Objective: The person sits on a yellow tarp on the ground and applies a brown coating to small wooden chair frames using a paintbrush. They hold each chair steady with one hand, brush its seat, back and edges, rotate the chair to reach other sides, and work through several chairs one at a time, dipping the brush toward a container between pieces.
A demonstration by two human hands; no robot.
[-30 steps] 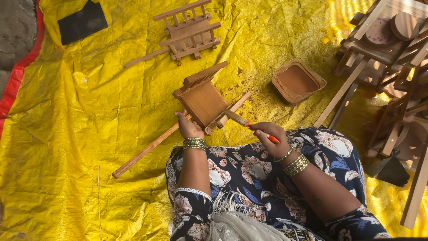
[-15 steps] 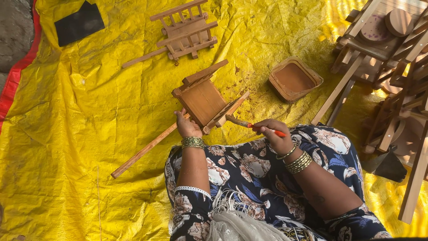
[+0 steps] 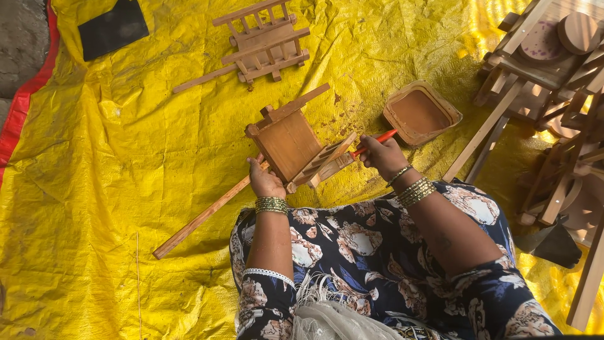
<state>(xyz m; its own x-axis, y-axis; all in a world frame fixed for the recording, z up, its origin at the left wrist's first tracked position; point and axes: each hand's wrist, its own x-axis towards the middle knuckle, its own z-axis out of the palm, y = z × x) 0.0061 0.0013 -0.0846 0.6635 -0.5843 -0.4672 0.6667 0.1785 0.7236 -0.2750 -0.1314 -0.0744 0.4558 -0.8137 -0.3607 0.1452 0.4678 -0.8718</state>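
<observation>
My left hand point(image 3: 264, 181) grips the near corner of a small wooden cart frame point(image 3: 290, 143) with a long handle stick point(image 3: 201, 218) running down to the left over the yellow tarp point(image 3: 113, 164). My right hand point(image 3: 382, 155) holds a red-handled brush point(image 3: 375, 142) against the slatted side of the frame. A square brown tray of brown paint point(image 3: 420, 113) sits just beyond the right hand. Both wrists wear bangles.
A second wooden cart frame point(image 3: 261, 43) lies at the top centre. A pile of unpainted wooden frames and round wheels point(image 3: 553, 94) fills the right side. A black sheet point(image 3: 113, 28) lies top left, by the tarp's red edge point(image 3: 25, 107). My lap in floral cloth point(image 3: 377, 264) is below.
My right hand has moved up and right with the brush, from my lap to the slatted side of the frame. The left hand keeps its hold, and the frame has tilted slightly.
</observation>
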